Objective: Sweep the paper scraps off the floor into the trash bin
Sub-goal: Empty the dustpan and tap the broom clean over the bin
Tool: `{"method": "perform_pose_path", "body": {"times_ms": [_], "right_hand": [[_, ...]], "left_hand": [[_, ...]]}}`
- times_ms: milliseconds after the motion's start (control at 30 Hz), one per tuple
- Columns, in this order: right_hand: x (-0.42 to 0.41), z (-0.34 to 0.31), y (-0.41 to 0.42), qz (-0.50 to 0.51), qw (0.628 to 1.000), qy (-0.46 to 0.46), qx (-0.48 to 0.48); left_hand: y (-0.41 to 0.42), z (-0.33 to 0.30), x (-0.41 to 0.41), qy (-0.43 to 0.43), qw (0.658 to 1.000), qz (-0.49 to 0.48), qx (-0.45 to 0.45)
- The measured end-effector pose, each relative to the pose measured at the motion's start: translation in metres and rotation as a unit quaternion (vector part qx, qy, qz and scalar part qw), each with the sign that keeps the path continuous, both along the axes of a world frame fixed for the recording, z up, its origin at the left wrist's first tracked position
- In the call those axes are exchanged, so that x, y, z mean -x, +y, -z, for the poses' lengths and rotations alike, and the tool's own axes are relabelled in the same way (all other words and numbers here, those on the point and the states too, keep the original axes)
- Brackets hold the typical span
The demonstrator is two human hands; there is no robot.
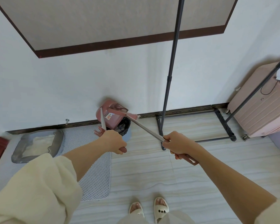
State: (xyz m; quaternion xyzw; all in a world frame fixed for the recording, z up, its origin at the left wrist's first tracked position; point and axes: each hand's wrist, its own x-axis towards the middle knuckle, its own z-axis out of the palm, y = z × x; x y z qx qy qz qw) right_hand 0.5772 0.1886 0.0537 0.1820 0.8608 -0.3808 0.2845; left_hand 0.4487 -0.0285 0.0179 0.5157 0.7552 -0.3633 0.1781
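From the head view, the left hand (114, 143) is clenched round the pink grip of the dustpan handle (103, 121), and beyond its knuckles the pink dustpan (111, 116) is lifted and tipped over the trash bin (125, 126), which stands just past the hand against the wall. A white sticker with orange marks (109, 118) sits on the dustpan's inner face; its writing is too small to read. The bin is lined with a dark bag, and crumpled dark and pale bits show inside, too blurred to name. The right hand (178, 145) grasps the broom handle (145, 129), whose shaft runs up and to the left from the fist to the broom head (120, 109), lying against the dustpan's mouth above the bin. To the left of the left hand a grey tray (37, 145) holding pale granules rests on a perforated mat (94, 175). Right of the right hand stand a dark metal rack (170, 75) and a pink suitcase (262, 110)
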Motion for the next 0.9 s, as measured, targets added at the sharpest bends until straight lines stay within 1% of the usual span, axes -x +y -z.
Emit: {"method": "perform_pose_path", "body": {"times_ms": [100,200,233,400,633,800,900], "right_hand": [[0.009,0.010,-0.011,-0.027,0.998,-0.010,-0.053],[0.010,0.009,-0.008,-0.055,0.990,-0.013,-0.130],[0.010,0.008,-0.004,-0.060,0.988,-0.017,-0.140],[0.003,0.009,0.009,-0.064,0.988,-0.037,-0.138],[0.013,-0.002,0.003,-0.073,0.990,0.013,-0.124],[0.021,0.008,-0.016,-0.096,0.983,0.007,-0.159],[0.021,0.013,-0.017,-0.093,0.982,-0.017,-0.162]], "left_hand": [[-0.003,-0.003,0.002,0.003,1.000,0.002,0.006],[-0.005,-0.006,0.008,0.007,1.000,-0.009,0.001],[-0.005,-0.007,0.010,0.009,1.000,-0.016,-0.002],[-0.010,-0.009,0.015,0.021,1.000,-0.020,-0.002],[-0.015,-0.010,0.018,0.032,0.999,-0.027,-0.013],[-0.013,-0.016,0.018,0.028,0.998,-0.042,-0.047],[-0.019,-0.024,0.022,0.041,0.993,-0.064,-0.094]]}}
